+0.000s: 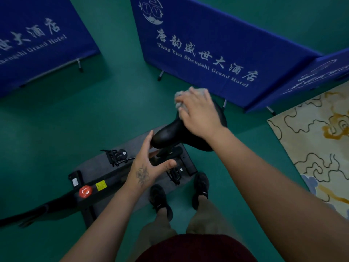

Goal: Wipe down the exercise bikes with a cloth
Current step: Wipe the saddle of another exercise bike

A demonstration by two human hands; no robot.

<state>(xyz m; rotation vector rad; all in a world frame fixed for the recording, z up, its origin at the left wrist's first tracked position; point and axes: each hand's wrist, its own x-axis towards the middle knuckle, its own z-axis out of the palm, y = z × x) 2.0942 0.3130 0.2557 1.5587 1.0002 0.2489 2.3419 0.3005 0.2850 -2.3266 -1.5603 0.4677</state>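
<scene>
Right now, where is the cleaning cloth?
In the head view, the cloth lies under the right hand, pressed on the wide rear of the black bike saddle, near the blue banner.

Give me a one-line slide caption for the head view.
Right hand presses a grey cloth on the bike saddle while the left hand steadies its nose.
</scene>
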